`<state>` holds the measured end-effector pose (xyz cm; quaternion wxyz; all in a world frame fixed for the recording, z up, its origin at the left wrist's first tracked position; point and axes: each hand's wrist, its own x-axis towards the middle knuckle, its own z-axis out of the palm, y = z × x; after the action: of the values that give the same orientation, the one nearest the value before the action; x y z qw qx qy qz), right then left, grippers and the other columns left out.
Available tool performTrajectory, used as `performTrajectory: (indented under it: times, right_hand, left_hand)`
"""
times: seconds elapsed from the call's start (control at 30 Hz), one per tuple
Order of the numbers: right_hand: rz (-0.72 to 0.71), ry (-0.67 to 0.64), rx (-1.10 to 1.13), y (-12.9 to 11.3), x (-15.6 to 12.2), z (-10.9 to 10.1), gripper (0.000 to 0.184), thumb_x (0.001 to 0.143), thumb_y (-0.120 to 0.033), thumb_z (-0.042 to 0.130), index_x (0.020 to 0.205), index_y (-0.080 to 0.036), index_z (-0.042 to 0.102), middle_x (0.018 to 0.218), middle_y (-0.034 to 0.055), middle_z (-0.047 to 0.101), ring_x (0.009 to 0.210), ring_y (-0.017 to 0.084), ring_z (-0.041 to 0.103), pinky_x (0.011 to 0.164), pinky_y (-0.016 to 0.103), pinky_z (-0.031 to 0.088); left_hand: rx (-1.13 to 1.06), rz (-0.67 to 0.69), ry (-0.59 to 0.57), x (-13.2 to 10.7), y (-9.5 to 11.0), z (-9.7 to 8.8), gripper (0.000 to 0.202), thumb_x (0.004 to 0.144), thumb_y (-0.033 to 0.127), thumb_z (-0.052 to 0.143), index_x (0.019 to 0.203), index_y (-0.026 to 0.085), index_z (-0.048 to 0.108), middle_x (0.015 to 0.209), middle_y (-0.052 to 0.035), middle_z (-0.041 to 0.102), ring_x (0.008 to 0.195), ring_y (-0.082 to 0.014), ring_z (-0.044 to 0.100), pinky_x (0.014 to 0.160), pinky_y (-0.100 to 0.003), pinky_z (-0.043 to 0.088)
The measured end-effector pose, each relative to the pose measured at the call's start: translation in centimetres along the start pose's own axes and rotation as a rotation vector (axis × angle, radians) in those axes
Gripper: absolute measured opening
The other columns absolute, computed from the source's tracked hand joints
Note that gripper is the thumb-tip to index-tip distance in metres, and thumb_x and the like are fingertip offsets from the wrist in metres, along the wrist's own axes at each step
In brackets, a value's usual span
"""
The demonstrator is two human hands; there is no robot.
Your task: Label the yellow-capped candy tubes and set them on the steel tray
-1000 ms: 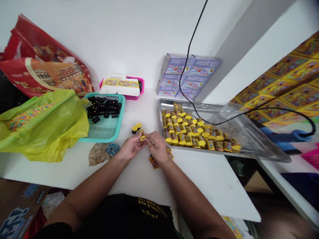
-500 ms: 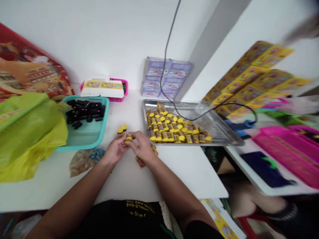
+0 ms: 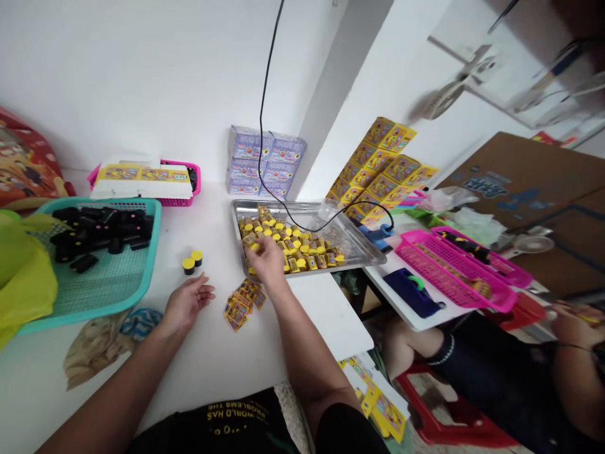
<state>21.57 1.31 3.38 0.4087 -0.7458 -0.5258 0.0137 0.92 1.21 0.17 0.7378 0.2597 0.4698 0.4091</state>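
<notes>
My right hand (image 3: 267, 258) is at the near left part of a metal tray (image 3: 309, 207), its fingers closed round a small yellow-capped cylinder (image 3: 254, 247) with a printed wrap. Many like cylinders (image 3: 302, 241) lie in rows in the tray. My left hand (image 3: 186, 304) rests over the white table with its fingers apart and nothing in them. Just beyond it stand two black cylinders with yellow tops (image 3: 193, 261). Between my hands lies a loose pile of printed yellow-orange labels (image 3: 242, 304).
At left, a turquoise basket (image 3: 154, 252) holds black cylinders, beside a yellow-green bag (image 3: 23, 277) and a crumpled cloth (image 3: 101, 343). Purple boxes (image 3: 267, 161) and yellow boxes (image 3: 378, 167) are stacked behind. A black cable (image 3: 261, 120) crosses the tray. A seated person (image 3: 510, 372) is at right.
My hands have parted: the right has gone to the tray with the small cylinder, the left has opened and stayed over the table. The view has swung to the right.
</notes>
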Motion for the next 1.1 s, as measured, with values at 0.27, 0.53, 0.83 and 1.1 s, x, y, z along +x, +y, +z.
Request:
performTrajectory:
  times: [0.27,0.53,0.83,1.1]
  right_hand:
    - [0.207,0.124,-0.574,8.1,7.7,-6.1,0.038,0.083,-0.038,0.057,0.108,-0.011,0.062,0.094,0.0158,0.068,0.087,0.026,0.063,0.075,0.033,0.044]
    - [-0.142,0.286,-0.267,7.7,3.6,-5.8,0.034,0.082,-0.045,0.059,0.084,-0.013,0.069,0.082,0.0127,0.065,0.080,0.025,0.059,0.074,0.038,0.046]
    - [-0.295,-0.154,0.209,2.1,-10.0,-2.5,0.026,0.086,-0.040,0.057,0.072,-0.020,0.065,0.068,0.0013,0.059,0.059,0.014,0.055,0.059,0.027,0.046]
    - [-0.159,-0.179,0.226,3.8,-11.0,-0.8,0.028,0.084,-0.043,0.056,0.069,-0.021,0.064,0.069,0.0023,0.064,0.062,0.016,0.058,0.061,0.029,0.047]
  left_hand:
    - [0.230,0.208,-0.064,-0.3,-2.0,0.6,0.038,0.062,0.047,0.075,0.070,0.015,0.055,0.056,-0.0007,0.062,0.040,-0.0095,0.053,0.038,-0.019,0.029]
    - [0.433,0.366,-0.003,0.2,-1.2,0.0,0.043,0.065,0.051,0.071,0.054,0.019,0.043,0.039,0.0063,0.044,0.033,-0.0072,0.038,0.038,-0.021,0.025]
    - [0.859,0.590,0.039,-3.5,2.8,-4.2,0.035,0.044,0.022,0.089,0.053,0.021,0.055,0.051,0.0025,0.044,0.056,-0.0154,0.045,0.052,-0.024,0.026]
    - [0.923,0.544,0.114,-5.4,2.5,-11.5,0.030,0.066,0.017,0.075,0.050,0.021,0.050,0.058,0.0004,0.045,0.069,-0.0175,0.049,0.063,-0.022,0.032]
